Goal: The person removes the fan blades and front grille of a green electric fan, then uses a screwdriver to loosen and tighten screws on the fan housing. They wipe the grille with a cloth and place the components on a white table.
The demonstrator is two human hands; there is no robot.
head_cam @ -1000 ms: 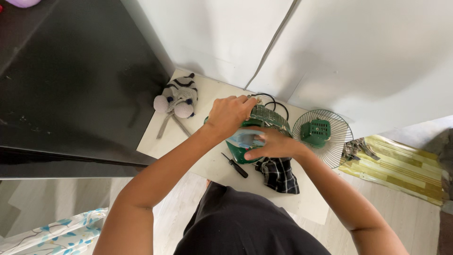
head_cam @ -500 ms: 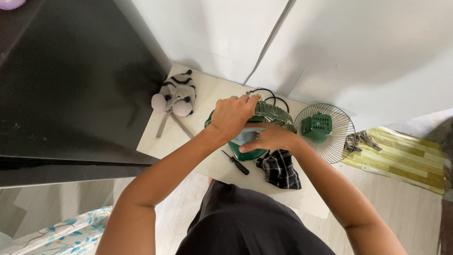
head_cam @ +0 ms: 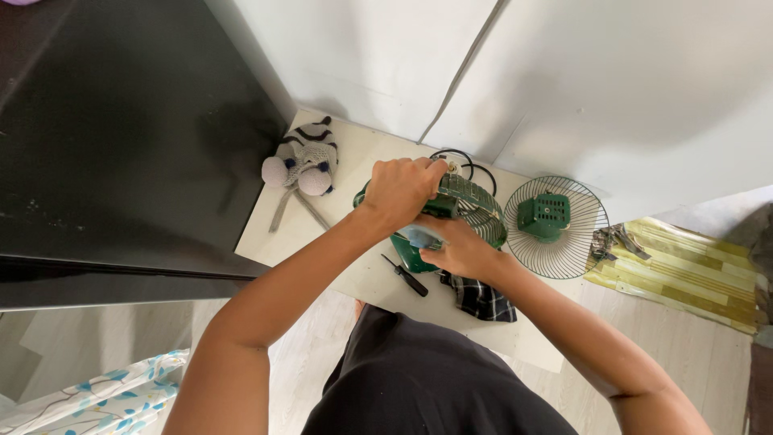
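Gripping the green fan [head_cam: 471, 211] — left hand [head_cam: 400, 192] fingers curled on top, right hand [head_cam: 455, 251] fingers clasping underneath.

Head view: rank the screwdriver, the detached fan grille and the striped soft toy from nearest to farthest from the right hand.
1. Screwdriver, just left of the right hand.
2. Detached fan grille, to the right.
3. Striped soft toy, far left by the dark cabinet.

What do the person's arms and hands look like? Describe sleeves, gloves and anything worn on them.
Both arms are bare from shoulder to wrist, with no sleeves showing. The left hand and right hand wear no gloves; no rings, watch or bracelets are visible. The fingers are uncovered. A sleeveless-looking black garment covers the torso.
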